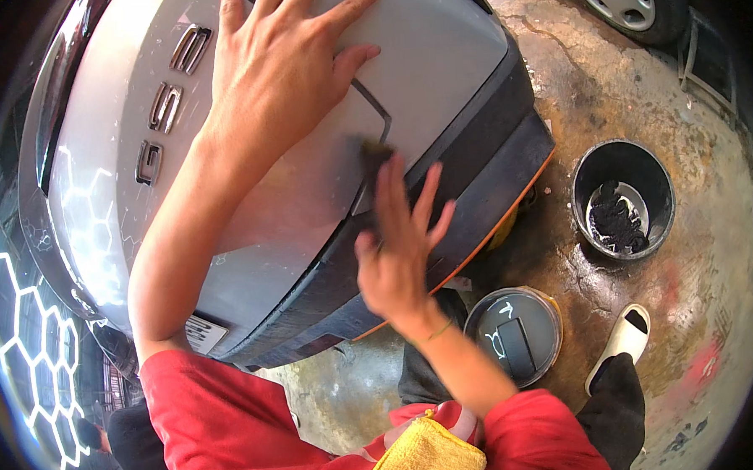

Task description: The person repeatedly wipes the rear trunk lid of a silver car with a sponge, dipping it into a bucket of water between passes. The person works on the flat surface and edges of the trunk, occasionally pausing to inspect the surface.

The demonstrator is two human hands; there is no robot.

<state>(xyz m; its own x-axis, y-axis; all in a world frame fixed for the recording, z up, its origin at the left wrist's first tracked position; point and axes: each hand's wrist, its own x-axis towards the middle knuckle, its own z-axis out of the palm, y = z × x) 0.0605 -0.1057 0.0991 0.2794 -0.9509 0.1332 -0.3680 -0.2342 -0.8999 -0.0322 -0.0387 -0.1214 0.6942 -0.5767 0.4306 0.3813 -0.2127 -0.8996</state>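
Observation:
Silvery-grey car bodywork (274,197) with raised chrome letters (167,107) fills the upper left. My left hand (289,58) lies on its upper part, fingers spread and holding nothing. Lower down, my right hand (402,242) is at the seam above the dark bumper (474,163). A small dark brush-like tool (375,153) with a yellowish tip sticks out past its index finger, touching or very close to the panel by the dark angled gap. Motion smears the tool, so its exact kind is unclear. The other fingers of that hand are stretched apart.
On the wet concrete floor stands a black bucket (621,153) with a dark cloth inside. A lidded round tub (552,311) sits nearer, beside my foot in a white slipper (621,342). A yellow towel (428,455) hangs at my chest. A car wheel (627,1) is at the upper right.

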